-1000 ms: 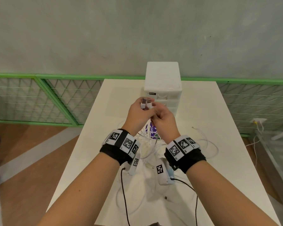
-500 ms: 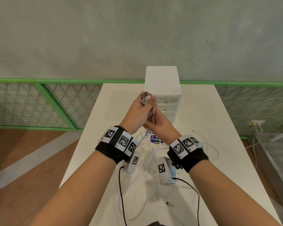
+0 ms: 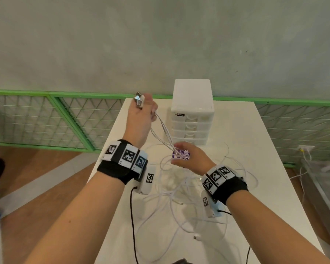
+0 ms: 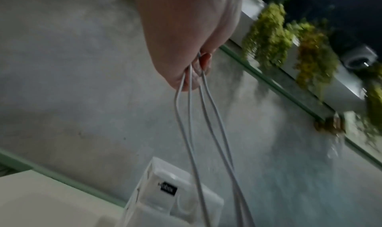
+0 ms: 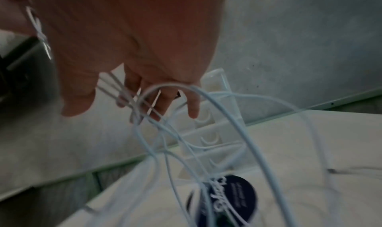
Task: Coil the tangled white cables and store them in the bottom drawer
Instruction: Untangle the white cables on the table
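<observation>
Head view: left grip [image 3: 141, 113] pinching white cables [image 3: 161, 130] aloft, right grip [image 3: 189, 157] loosely around strands beside drawer unit [image 3: 191, 111].

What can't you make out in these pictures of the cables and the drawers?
- How many white cables lie tangled on the table: head view, strands overlap.
- Right hand grip on the strands: fingers hidden by its back; wrist view blurred.
- Writing on the purple disc: blurred.
- Contents of the drawer box: drawer fronts too cloudy.
- Left hand fingertips: hidden in the head view.
</observation>
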